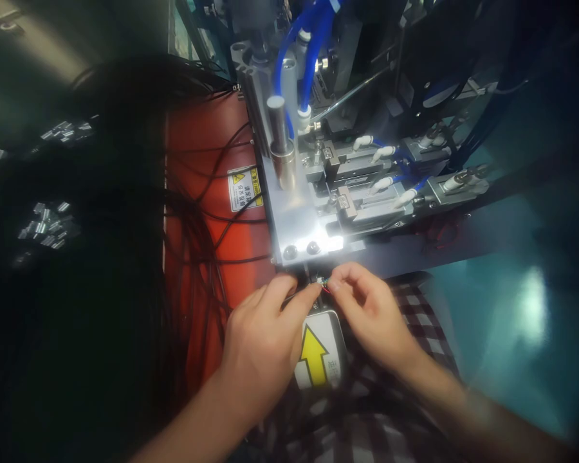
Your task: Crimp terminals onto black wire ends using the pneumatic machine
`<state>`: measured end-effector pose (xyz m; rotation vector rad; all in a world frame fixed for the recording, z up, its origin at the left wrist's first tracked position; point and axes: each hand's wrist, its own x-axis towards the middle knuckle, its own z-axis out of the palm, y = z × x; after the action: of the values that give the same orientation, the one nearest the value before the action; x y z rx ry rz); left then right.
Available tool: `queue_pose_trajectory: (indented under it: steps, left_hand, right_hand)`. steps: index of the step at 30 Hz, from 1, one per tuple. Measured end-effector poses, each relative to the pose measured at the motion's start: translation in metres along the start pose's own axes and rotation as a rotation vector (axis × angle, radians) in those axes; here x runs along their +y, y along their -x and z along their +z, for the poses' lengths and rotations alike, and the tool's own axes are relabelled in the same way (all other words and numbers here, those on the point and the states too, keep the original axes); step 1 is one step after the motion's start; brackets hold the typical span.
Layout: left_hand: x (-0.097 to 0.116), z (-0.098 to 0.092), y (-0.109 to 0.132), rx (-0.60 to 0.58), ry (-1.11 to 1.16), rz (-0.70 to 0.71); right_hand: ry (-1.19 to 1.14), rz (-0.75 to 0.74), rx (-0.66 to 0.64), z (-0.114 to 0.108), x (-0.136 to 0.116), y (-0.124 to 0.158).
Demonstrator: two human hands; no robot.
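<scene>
Surface: orange-red bench [205, 122], black cables [193, 222] across | Room: glossy teal floor [492, 321] | Right hand [379, 316]: narrow pinch on thin coloured wires [325, 283] before silver metal fixture [282, 222] | Left hand [265, 331]: thumb beside them, grip unclear

Across the red surface [200, 122] lie black cables [199, 257] and a warning label [238, 193].

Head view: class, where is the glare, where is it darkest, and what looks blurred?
In the head view, white glare on the metal block, near its bolts; in the head view, deep darkness down the left side, where shiny metal pieces look smeared; also in the head view, the left hand and right hand are clearer than the picture's edges.
</scene>
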<state>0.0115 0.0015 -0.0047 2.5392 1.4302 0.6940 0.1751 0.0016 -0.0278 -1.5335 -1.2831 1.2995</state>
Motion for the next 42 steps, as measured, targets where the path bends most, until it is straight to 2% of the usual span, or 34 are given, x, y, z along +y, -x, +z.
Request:
queue_pose_trajectory:
  steps: [3,5,7,9,16,21,23,26,29,31,34,36,40,42]
  left_hand:
    - [0.0,-0.001,0.0,0.004,0.006,-0.006]
    - [0.0,-0.002,0.0,0.007,0.011,-0.007]
    - [0.0,-0.002,0.001,0.002,0.016,0.0]
    - [0.0,-0.001,0.001,0.003,0.017,0.003]
    - [-0.001,0.0,0.002,0.002,0.007,0.003]
    - [-0.001,0.001,0.001,0.008,0.024,-0.002]
    - [-0.001,0.001,0.001,0.015,0.02,0.0]
    - [-0.001,0.001,0.001,0.012,0.022,-0.002]
    - [-0.001,0.0,0.001,0.007,0.031,-0.004]
    - [-0.001,0.0,0.001,0.0,0.033,-0.011]
    - [-0.001,0.0,0.002,-0.004,0.036,-0.015]
    - [-0.002,0.0,0.002,-0.002,0.033,-0.012]
    - [-0.002,0.0,0.002,-0.011,0.038,-0.022]
    - [-0.001,-0.001,0.002,-0.01,0.049,-0.028]
  right_hand:
    - [0.149,-0.132,0.094,0.0,0.002,0.001]
    - [0.107,-0.065,0.06,-0.002,0.002,0.0]
    - [-0.033,0.079,-0.058,-0.005,0.0,-0.002]
    - [-0.135,0.158,-0.128,-0.006,-0.003,-0.003]
    - [0.016,0.032,0.038,0.003,-0.005,-0.005]
    - [-0.109,0.171,-0.079,-0.002,-0.003,0.002]
    - [-0.132,0.171,-0.087,-0.002,-0.003,0.006]
    - [-0.049,0.085,-0.006,0.0,-0.003,0.011]
    - [0.144,-0.149,0.108,0.001,-0.002,0.011]
    - [0.245,-0.283,0.126,0.0,-0.003,0.01]
    - [0.29,-0.356,0.096,-0.003,-0.004,0.006]
    - [0.265,-0.323,0.083,-0.004,-0.005,0.005]
    - [0.093,-0.073,0.018,-0.004,-0.006,0.003]
    - [0.1,-0.069,0.016,-0.004,-0.006,0.003]
